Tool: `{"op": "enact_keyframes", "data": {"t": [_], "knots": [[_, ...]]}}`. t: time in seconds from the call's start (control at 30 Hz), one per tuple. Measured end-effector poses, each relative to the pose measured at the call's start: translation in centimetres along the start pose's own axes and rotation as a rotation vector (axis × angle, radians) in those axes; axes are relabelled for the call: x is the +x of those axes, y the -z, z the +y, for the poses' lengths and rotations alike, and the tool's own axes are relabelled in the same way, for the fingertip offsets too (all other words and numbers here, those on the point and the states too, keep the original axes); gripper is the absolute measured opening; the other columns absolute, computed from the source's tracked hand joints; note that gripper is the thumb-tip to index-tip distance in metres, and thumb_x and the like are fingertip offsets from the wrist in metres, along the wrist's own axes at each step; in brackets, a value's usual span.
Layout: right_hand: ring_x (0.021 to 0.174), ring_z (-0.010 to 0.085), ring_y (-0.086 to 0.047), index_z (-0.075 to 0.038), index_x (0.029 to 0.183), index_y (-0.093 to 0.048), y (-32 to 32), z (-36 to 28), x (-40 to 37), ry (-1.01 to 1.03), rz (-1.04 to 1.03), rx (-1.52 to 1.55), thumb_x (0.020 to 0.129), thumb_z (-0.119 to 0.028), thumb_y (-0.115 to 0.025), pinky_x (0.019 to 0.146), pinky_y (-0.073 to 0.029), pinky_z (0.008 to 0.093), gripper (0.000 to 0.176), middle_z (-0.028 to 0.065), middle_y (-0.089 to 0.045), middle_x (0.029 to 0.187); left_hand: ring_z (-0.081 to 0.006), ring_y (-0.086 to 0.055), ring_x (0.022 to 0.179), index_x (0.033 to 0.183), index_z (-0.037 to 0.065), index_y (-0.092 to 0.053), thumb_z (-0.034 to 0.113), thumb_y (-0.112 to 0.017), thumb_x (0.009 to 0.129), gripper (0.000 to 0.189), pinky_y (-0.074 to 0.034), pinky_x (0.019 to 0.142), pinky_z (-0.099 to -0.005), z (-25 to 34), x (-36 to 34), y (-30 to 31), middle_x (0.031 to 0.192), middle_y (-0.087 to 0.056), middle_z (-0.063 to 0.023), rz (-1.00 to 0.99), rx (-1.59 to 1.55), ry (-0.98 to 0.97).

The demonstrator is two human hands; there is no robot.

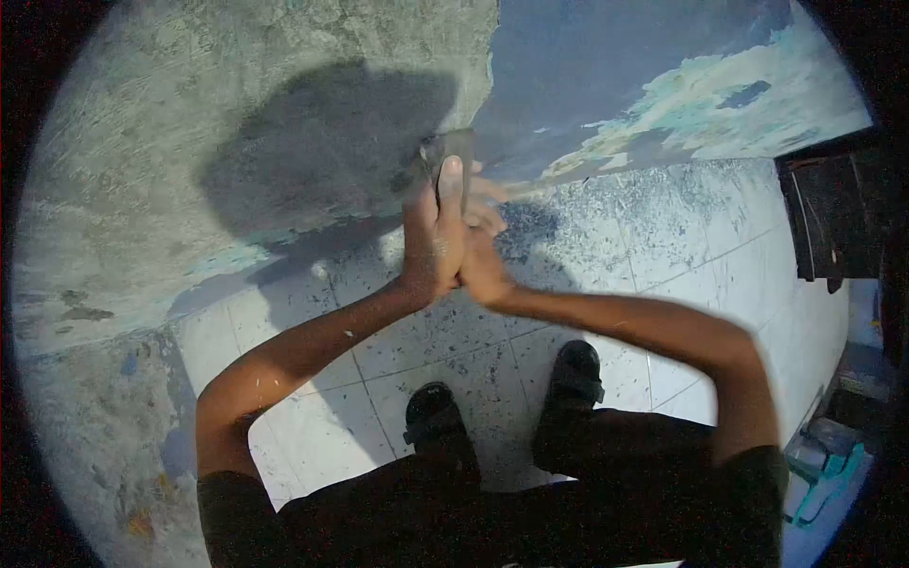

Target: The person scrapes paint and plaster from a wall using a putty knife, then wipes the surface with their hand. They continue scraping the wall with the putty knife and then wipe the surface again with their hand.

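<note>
A flat grey scraper [460, 142] stands upright against the wall, its blade end up near the border of bare plaster and blue paint. My left hand [436, 232] is closed on it, with the thumb stretched up along its face. From the right, my right hand [486, 260] presses against my left at the heels of the palms. Its blurred fingers curl around the scraper's right side. The handle is hidden in the hands. Around the blade, the wall [360, 47] is bare grey plaster at left, with blue paint [587, 76] at right.
White floor tiles [606, 284] lie below, scattered with paint flakes, thickest along the wall's foot. My feet in black sandals [578, 369] stand on them. A dark piece of furniture [833, 218] stands at the right. Behind it is a teal plastic object [828, 483].
</note>
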State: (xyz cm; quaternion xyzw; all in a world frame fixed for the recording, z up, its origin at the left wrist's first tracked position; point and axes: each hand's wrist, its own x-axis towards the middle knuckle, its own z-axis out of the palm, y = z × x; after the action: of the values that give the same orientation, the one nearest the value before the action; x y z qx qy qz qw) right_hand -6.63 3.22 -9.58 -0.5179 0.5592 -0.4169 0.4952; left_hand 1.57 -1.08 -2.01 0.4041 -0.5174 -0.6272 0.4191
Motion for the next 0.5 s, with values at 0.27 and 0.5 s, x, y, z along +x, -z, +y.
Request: {"op": "enact_keyframes", "data": {"t": [0.27,0.5], "knots": [[0.049,0.0112,-0.050,0.001,0.083,-0.058,-10.2,4.7,-0.3,0.103,0.365,0.398,0.100,-0.032,-0.037,0.042,-0.041,0.0285,0.042,0.0047,-0.055,0.065,-0.0177,-0.063,0.057,0.096,-0.005,-0.058,0.031,-0.040,0.100,0.041,-0.049,0.053,-0.0317,-3.6,-0.1,4.3,0.065,-0.061,-0.0113,0.026,0.416,-0.090],[0.036,0.0070,-0.036,-0.004,0.085,-0.052,-7.4,1.4,-2.1,-0.188,0.174,0.802,0.101,-0.039,-0.035,0.032,-0.029,0.0254,0.042,-0.0030,-0.038,0.050,-0.0161,-0.050,0.053,0.090,0.000,-0.057,0.036,-0.039,0.099,0.042,-0.040,0.053,-0.0353,-4.0,0.6,5.4,0.063,-0.053,-0.0078,0.030,0.723,-0.199]]}}
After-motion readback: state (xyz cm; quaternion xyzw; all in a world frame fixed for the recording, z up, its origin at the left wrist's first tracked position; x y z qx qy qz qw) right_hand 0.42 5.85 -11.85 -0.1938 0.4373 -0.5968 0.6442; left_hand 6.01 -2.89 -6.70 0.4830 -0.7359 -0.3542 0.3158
